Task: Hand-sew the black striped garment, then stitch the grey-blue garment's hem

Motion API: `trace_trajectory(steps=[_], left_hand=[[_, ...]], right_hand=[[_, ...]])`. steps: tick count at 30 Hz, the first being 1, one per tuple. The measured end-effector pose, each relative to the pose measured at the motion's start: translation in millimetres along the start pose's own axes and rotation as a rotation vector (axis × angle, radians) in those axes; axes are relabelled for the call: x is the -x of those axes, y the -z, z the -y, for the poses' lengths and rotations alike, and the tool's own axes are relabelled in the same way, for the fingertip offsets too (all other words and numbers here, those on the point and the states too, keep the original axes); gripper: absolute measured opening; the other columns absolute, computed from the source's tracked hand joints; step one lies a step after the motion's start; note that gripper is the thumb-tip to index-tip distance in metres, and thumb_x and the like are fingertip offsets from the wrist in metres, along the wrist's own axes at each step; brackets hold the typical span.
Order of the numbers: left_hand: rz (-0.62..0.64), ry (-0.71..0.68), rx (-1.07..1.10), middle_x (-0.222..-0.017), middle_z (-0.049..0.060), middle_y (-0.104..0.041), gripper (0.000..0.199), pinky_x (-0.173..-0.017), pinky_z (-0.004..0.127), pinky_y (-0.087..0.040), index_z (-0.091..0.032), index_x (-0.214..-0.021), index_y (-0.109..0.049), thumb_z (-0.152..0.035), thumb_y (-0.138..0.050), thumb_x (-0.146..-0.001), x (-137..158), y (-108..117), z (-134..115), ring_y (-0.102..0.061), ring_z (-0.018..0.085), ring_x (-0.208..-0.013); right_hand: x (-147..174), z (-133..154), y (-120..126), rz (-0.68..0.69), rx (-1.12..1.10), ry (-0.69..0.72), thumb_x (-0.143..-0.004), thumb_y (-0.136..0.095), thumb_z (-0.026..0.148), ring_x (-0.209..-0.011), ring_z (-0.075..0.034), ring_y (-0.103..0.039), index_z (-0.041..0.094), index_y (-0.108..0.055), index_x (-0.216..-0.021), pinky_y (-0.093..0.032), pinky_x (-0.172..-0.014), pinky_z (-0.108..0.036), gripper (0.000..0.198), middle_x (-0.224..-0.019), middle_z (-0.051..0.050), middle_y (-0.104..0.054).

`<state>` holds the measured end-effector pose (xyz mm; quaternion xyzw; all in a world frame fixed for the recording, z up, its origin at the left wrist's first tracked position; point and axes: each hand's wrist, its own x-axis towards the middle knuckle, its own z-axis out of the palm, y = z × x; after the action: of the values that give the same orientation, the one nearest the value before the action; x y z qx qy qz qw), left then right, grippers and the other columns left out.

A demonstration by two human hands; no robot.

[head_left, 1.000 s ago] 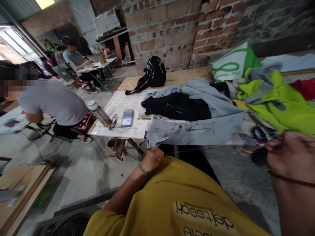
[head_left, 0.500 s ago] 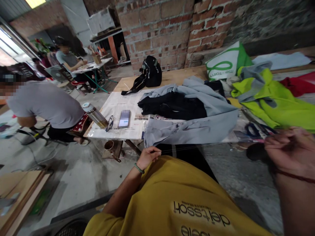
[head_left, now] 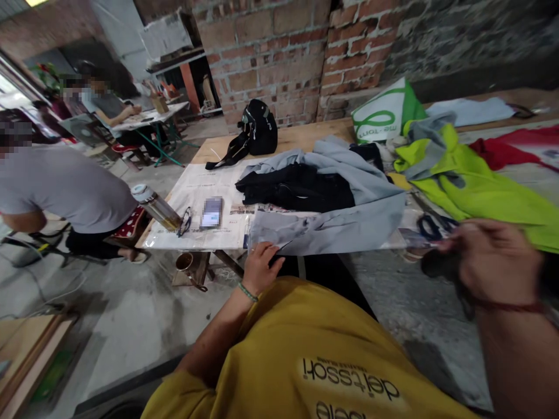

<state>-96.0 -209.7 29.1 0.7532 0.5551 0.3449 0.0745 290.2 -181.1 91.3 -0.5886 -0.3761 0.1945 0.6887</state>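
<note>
At the table's front edge, my left hand [head_left: 261, 270] rests its fingertips on the near left corner of a grey garment [head_left: 323, 233], thumb apart from the fingers. My right hand [head_left: 495, 256] is blurred and raised at the right, its fingers pinched together; whatever is between them is too small to make out. Just beyond it lie dark-handled scissors [head_left: 430, 227]. A black piece of clothing [head_left: 301, 189] lies among the grey folds.
On the table stand a flask [head_left: 157, 206], glasses [head_left: 185, 221], a phone [head_left: 211, 213] and a black bag [head_left: 263, 128]. Yellow-green clothing [head_left: 476, 174] and a green-white bag [head_left: 386, 113] lie right. A mug [head_left: 187, 263] sits below. A person in grey [head_left: 74, 180] sits left.
My left hand has gone from a pinch to spread fingers and reached forward onto the grey garment. Fine thread stretching from it toward the right no longer shows. My right hand has shifted left.
</note>
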Motion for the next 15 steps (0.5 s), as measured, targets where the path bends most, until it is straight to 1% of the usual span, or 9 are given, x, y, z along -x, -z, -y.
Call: trace_trajectory(steps=[1,3,5,6,7,9,11,13,15], left_hand=[[0.029,-0.019,-0.094,-0.114,0.01,-0.058,0.029,-0.09,0.039,-0.044,-0.02,-0.103,-0.063,-0.032,-0.061,-0.077,-3,-3,0,-0.052,0.023,-0.105],[0.081,-0.013,-0.237,-0.12,0.01,-0.055,0.032,-0.092,0.044,-0.042,-0.021,-0.106,-0.061,-0.029,-0.063,-0.075,-7,-9,5,-0.05,0.026,-0.109],[0.105,0.008,-0.274,-0.115,0.008,-0.059,0.024,-0.09,0.043,-0.043,-0.022,-0.101,-0.064,-0.019,-0.057,-0.078,-9,-14,16,-0.052,0.024,-0.105],[0.104,0.015,-0.251,-0.108,0.007,-0.062,0.022,-0.089,0.039,-0.045,-0.022,-0.096,-0.065,-0.015,-0.053,-0.08,-11,-14,23,-0.055,0.021,-0.101],[0.095,0.023,-0.209,-0.102,0.006,-0.064,0.024,-0.087,0.036,-0.046,-0.021,-0.093,-0.066,-0.011,-0.049,-0.08,-14,-13,31,-0.057,0.019,-0.097],[0.056,0.036,-0.135,-0.094,0.005,-0.067,0.028,-0.082,0.03,-0.049,-0.019,-0.094,-0.066,-0.007,-0.045,-0.08,-25,-4,46,-0.06,0.016,-0.089],[-0.015,0.046,-0.136,-0.09,0.006,-0.068,0.031,-0.08,0.029,-0.05,-0.018,-0.093,-0.066,-0.004,-0.042,-0.078,-41,12,57,-0.061,0.016,-0.086],[-0.077,0.023,-0.193,-0.093,0.006,-0.068,0.036,-0.082,0.03,-0.049,-0.018,-0.094,-0.066,-0.001,-0.041,-0.075,-58,28,63,-0.061,0.017,-0.089],[-0.088,-0.017,-0.263,-0.098,0.005,-0.067,0.041,-0.084,0.031,-0.048,-0.019,-0.094,-0.066,0.002,-0.04,-0.071,-70,40,67,-0.06,0.018,-0.092]], right_hand=[[3,-4,-13,0.083,0.048,0.023,-0.065,-0.061,0.025,-0.043,-0.011,-0.047,0.019,-0.056,-0.075,-0.037,-0.045,-0.026,0.013,-0.052,0.004,-0.051],[2,-15,-38,0.221,0.124,0.004,-0.069,-0.058,0.022,-0.045,-0.013,-0.05,0.019,-0.056,-0.078,-0.039,-0.049,-0.026,0.01,-0.051,0.004,-0.054],[-7,-28,-59,0.278,0.145,-0.007,-0.073,-0.055,0.021,-0.049,-0.013,-0.053,0.02,-0.054,-0.08,-0.042,-0.054,-0.026,0.007,-0.053,0.003,-0.056],[-13,-34,-68,0.292,0.143,-0.009,-0.075,-0.054,0.02,-0.052,-0.013,-0.054,0.021,-0.053,-0.082,-0.043,-0.057,-0.026,0.007,-0.054,0.003,-0.057],[-20,-39,-76,0.311,0.142,-0.011,-0.076,-0.053,0.02,-0.055,-0.013,-0.056,0.021,-0.053,-0.083,-0.044,-0.06,-0.026,0.007,-0.056,0.002,-0.059],[-32,-50,-90,0.312,0.155,-0.035,-0.079,-0.051,0.021,-0.058,-0.013,-0.057,0.021,-0.052,-0.084,-0.045,-0.064,-0.027,0.006,-0.058,0.002,-0.059],[-38,-61,-98,0.301,0.17,-0.065,-0.079,-0.05,0.021,-0.058,-0.014,-0.057,0.021,-0.051,-0.083,-0.045,-0.064,-0.028,0.004,-0.056,0.003,-0.057],[-37,-73,-100,0.291,0.189,-0.08,-0.079,-0.05,0.022,-0.057,-0.015,-0.057,0.021,-0.051,-0.081,-0.045,-0.063,-0.029,0.003,-0.053,0.004,-0.055],[-30,-84,-97,0.268,0.225,-0.068,-0.078,-0.051,0.025,-0.058,-0.015,-0.055,0.02,-0.053,-0.081,-0.044,-0.066,-0.031,0.006,-0.053,0.003,-0.056]])
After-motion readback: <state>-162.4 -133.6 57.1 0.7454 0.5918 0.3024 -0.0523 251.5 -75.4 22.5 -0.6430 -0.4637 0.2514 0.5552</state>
